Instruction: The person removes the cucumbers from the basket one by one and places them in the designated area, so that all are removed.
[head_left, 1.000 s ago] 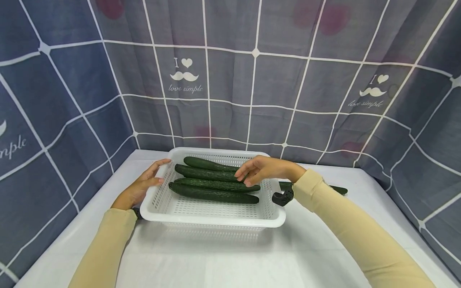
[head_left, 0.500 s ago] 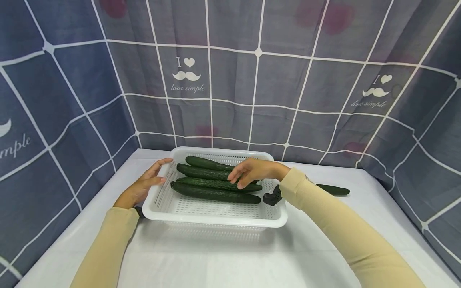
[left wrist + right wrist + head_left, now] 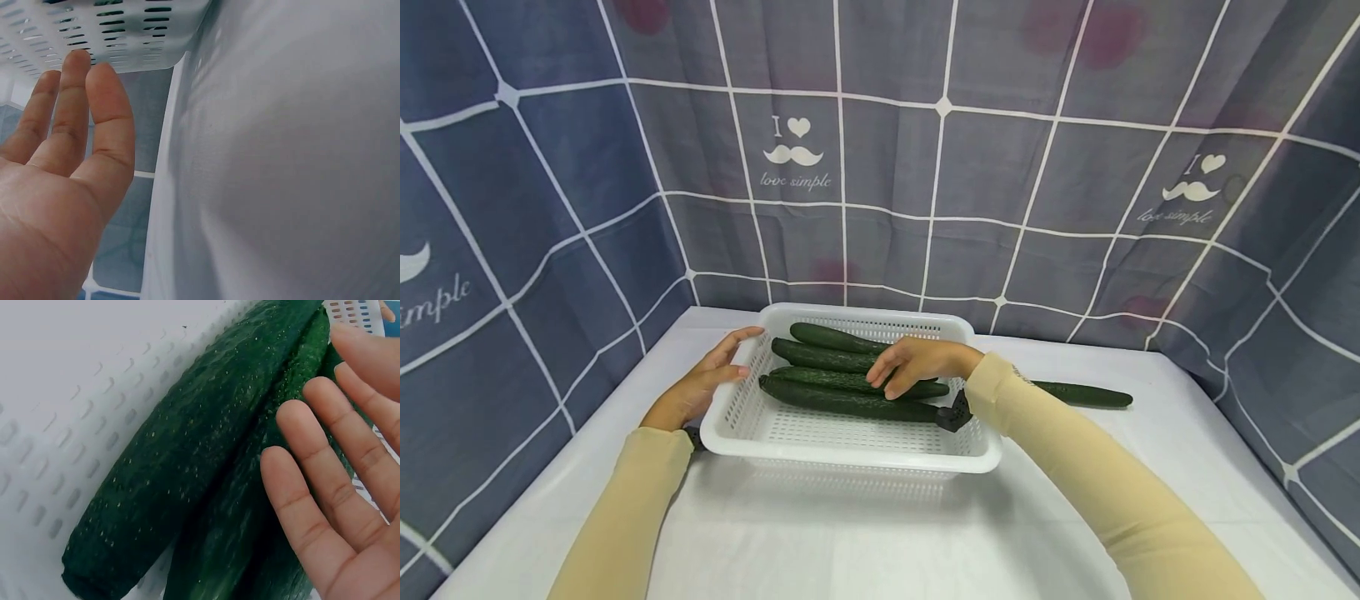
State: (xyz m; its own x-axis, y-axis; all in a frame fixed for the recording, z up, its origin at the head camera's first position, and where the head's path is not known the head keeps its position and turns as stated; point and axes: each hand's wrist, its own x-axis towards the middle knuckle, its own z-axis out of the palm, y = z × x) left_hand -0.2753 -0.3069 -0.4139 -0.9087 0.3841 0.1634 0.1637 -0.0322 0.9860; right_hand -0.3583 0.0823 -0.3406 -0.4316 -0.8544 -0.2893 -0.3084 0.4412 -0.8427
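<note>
A white perforated plastic basket (image 3: 850, 462) holds several dark green cucumbers (image 3: 842, 403) lying side by side. My left hand (image 3: 703, 385) rests at the basket's left rim, thumb and fingertips on the edge. In the left wrist view, the fingers (image 3: 74, 119) of that hand stretch up against the slotted basket wall (image 3: 131, 37). Over the right half of the cucumbers hovers my right hand (image 3: 927, 367), fingers loosely bent. From the right wrist, those fingers (image 3: 312, 450) lie close above the cucumbers (image 3: 181, 456), gripping nothing; whether they touch is unclear.
Another cucumber (image 3: 1084, 395) lies on the white tablecloth (image 3: 865, 542) to the basket's right, its left part hidden behind the right sleeve (image 3: 1075, 450). A grey-blue checked curtain (image 3: 887, 150) surrounds the table at the back and sides.
My right hand has shifted left and slightly lower over the cucumbers, uncovering more of the one outside the basket. The left hand stays at the rim.
</note>
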